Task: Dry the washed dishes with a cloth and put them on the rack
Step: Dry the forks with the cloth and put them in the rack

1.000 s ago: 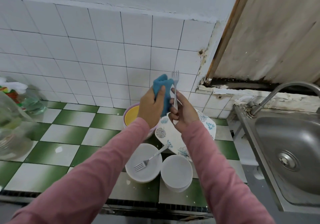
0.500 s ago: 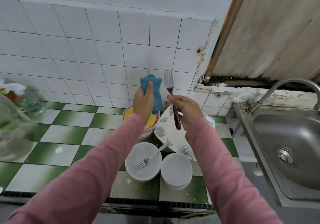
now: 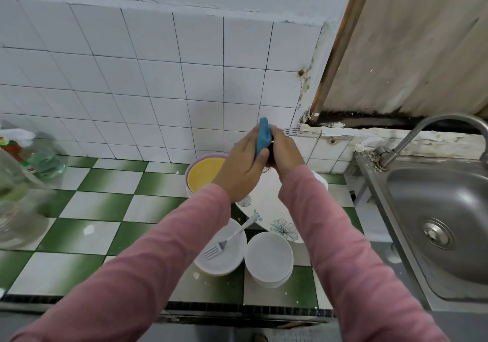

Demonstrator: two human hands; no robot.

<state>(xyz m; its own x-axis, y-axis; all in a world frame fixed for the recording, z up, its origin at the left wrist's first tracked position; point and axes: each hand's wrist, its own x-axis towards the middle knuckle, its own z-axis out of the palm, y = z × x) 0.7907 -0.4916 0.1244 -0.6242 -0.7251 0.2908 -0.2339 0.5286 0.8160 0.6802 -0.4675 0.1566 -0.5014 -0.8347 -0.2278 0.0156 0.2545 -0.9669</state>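
Head view: floral plate (image 3: 266,204) behind right sleeve (image 3: 330,223); bowls (image 3: 269,256), spare fork (image 3: 224,242)

Of the held silver metal fork (image 3: 290,131) only the tines show; the blue cloth (image 3: 264,141), left hand (image 3: 243,168) and right hand (image 3: 286,154) hide its handle. The large clear jar (image 3: 18,204) at the counter's left edge is blurred and cropped.

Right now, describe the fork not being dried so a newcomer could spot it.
Left of the steel sink, at the checked counter's front edge, sit two white dishes. The fork lies across the left dish, tines toward the person. Unlike the other fork, held up with the blue cloth, it lies loose.
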